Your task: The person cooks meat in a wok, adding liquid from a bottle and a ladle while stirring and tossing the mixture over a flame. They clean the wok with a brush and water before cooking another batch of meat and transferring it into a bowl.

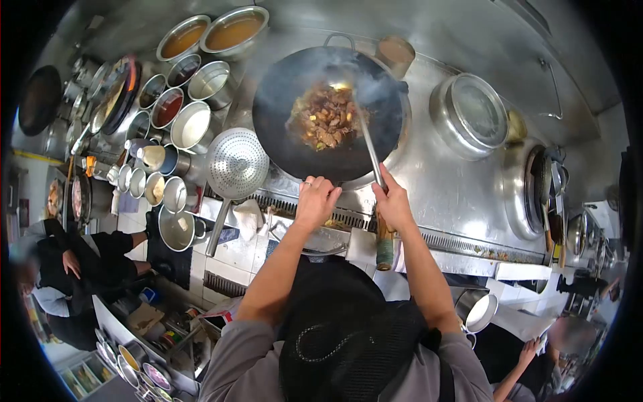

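We look down on a stainless steel worktop (462, 187) that meets a steel back wall (469, 33), bright with glare. Beneath it lies a white tiled floor (234, 253) with a drain grate (224, 285). At lower left, a low shelf (110, 318) carries bowls (130, 358).

Nothing readable is showing anywhere in the view: no words, numbers, brand marks or signs. The boxes and tubs (144, 315) lying at about 8 o'clock are showing only patches of colour, too small and blurred to pass as lettering. The ladle (367, 144) in the right hand (392, 204) is ending in a wrapped grip just off centre toward 5 o'clock, and its green and brown bands are carrying no legible print. The wok (281, 134) at 12 o'clock, which the left hand (315, 201) is gripping at its near rim, is showing only bare dark metal.
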The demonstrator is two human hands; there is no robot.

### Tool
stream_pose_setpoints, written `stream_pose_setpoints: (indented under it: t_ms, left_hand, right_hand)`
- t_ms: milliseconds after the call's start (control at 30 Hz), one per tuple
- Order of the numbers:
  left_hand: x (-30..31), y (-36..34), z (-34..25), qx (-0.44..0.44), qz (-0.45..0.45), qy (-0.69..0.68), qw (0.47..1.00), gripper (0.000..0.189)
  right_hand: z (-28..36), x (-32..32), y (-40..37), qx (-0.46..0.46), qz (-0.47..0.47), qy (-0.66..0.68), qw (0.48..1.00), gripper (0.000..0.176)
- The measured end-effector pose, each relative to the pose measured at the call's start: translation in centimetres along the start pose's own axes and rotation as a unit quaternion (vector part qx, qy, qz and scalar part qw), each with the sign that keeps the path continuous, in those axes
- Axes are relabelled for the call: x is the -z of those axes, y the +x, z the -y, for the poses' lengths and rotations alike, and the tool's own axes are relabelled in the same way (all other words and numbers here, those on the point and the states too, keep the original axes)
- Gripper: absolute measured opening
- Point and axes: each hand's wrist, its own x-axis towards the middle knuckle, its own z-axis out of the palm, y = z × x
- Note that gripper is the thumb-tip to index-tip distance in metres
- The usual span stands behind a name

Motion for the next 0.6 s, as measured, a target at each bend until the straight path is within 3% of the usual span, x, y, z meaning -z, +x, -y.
stream_pose_setpoints:
  t_ms: [33,100,167,233,333,400,433,467,500,533,567,600]
  left_hand:
    - [0.1,-0.1,0.2,0.003,0.001,0.001,1.0,0.02]
    - [0.6,-0.4,0.2,0.001,-0.007,-0.004,1.0,0.02]
    - [1.2,-0.5,0.6,0.002,-0.02,-0.008,1.0,0.02]
    - [1.4,-0.7,0.7,-0.007,-0.017,-0.008,1.0,0.018]
    - [1.0,-0.7,1.2,-0.019,-0.02,0.001,1.0,0.021]
    - [1.0,-0.9,1.2,0.001,-0.007,-0.01,1.0,0.018]
    - [1.6,-0.6,1.2,-0.004,-0.002,-0.06,0.998,0.018]
    - [2.2,-0.5,0.7,0.025,0.004,-0.087,0.996,0.032]
    - [2.5,-0.4,0.4,-0.004,-0.018,-0.082,0.996,0.057]
    - [3.8,0.4,-0.5,-0.059,-0.028,-0.097,0.993,0.079]
    - [5.5,1.5,-2.1,-0.111,-0.046,-0.116,0.986,0.091]
    - [7.2,3.0,-3.8,-0.168,-0.095,-0.154,0.969,0.1]
  right_hand:
    - [-1.1,0.3,0.5,0.006,0.006,0.0,1.0,0.055]
    - [-3.7,2.3,1.1,0.252,-0.017,-0.145,0.957,0.058]
    - [-3.3,5.1,-1.1,0.219,-0.017,-0.296,0.929,0.059]
    - [-5.6,7.6,-3.3,0.258,-0.057,-0.319,0.91,0.059]
    - [-9.8,12.3,-4.7,0.232,-0.101,-0.362,0.897,0.061]
    - [-9.3,13.5,-5.4,0.289,-0.113,-0.395,0.865,0.058]
    - [-7.3,12.5,-6.3,0.236,-0.077,-0.318,0.915,0.051]
    - [-4.7,11.1,-7.9,0.171,-0.038,-0.245,0.954,0.044]
    - [-2.1,9.7,-9.0,0.183,-0.022,-0.249,0.951,0.044]
    - [0.4,8.3,-10.0,0.125,0.051,-0.044,0.99,0.033]
    - [3.0,7.4,-11.3,0.052,0.121,0.161,0.978,0.025]
    - [6.5,7.0,-12.1,0.078,0.152,0.163,0.972,0.023]
